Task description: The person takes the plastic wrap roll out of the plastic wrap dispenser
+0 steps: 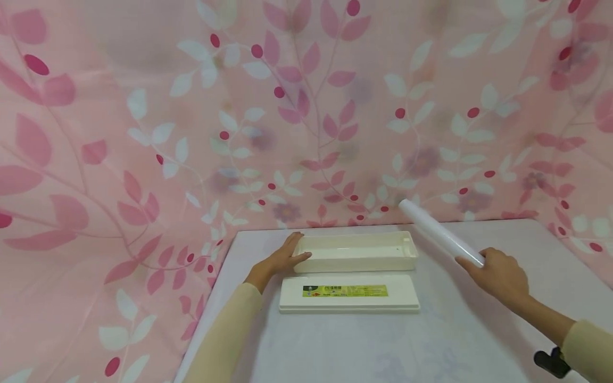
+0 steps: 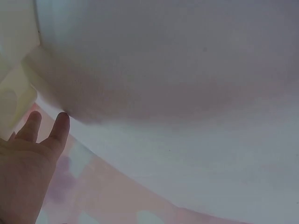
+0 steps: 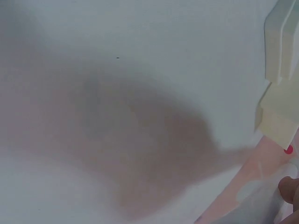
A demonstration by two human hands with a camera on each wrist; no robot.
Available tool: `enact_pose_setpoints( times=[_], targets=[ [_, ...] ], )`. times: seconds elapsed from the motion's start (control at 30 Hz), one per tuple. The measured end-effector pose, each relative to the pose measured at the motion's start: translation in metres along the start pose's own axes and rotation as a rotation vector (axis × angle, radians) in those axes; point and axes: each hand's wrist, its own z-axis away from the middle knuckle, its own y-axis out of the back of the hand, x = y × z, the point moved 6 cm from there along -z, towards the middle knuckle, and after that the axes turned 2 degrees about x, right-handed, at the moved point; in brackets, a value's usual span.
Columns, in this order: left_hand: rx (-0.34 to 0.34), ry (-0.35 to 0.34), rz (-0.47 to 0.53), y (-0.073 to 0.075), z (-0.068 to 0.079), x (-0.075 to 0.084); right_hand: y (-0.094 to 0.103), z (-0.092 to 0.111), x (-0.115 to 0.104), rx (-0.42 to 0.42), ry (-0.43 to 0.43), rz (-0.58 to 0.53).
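A long cream plastic box (image 1: 354, 264) stands on the table, its open top showing a bare inside. My left hand (image 1: 286, 255) holds its left end, thumb over the rim and fingers at the far corner; in the left wrist view, two fingertips (image 2: 60, 128) stick out straight beside the box. In front of the box lies its flat lid (image 1: 349, 303), bearing a yellow-green label. My right hand (image 1: 503, 274) grips the near end of a glossy white roll of plastic wrap (image 1: 442, 234), which slants up and left above the table. Only part of this hand shows in the right wrist view.
A white cloth covers the table (image 1: 335, 346). Behind and at both sides hangs a pink curtain (image 1: 191, 133) with leaves and berries, meeting the table's far edge. A small black object (image 1: 552, 363) sits by the right sleeve.
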Motion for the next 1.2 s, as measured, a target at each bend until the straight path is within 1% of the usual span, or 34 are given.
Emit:
enact_pose_setpoints(
  times=[0.1,0.17,0.3,0.43,0.6,0.83,1.03,1.1,1.2],
  targets=[
    [0.005,-0.002,0.009,0.002,0.000,0.000,-0.005,0.004,0.004,0.003,-0.007,0.008],
    [0.000,-0.012,0.014,0.001,0.000,0.000,-0.009,0.008,0.009,-0.013,-0.025,0.004],
    [0.009,-0.049,0.039,0.001,0.001,0.002,-0.018,0.014,0.015,-0.036,-0.049,-0.007],
    [0.019,-0.080,0.036,0.002,0.005,0.003,-0.026,0.016,0.018,-0.031,-0.053,0.023],
    [0.001,-0.050,0.036,0.000,0.004,0.001,-0.033,0.018,0.016,-0.026,-0.058,0.013],
    [-0.003,-0.044,0.005,-0.001,0.000,0.000,-0.036,0.020,0.012,-0.059,-0.084,0.014],
    [-0.012,-0.044,0.010,0.000,0.002,0.002,-0.041,0.019,0.011,-0.069,-0.059,0.025],
    [-0.018,-0.034,0.014,0.002,0.002,0.002,-0.042,0.018,0.010,-0.054,-0.050,0.030],
    [-0.024,-0.019,0.029,0.001,0.005,0.001,-0.046,0.020,0.010,-0.066,-0.059,0.026]
  ],
)
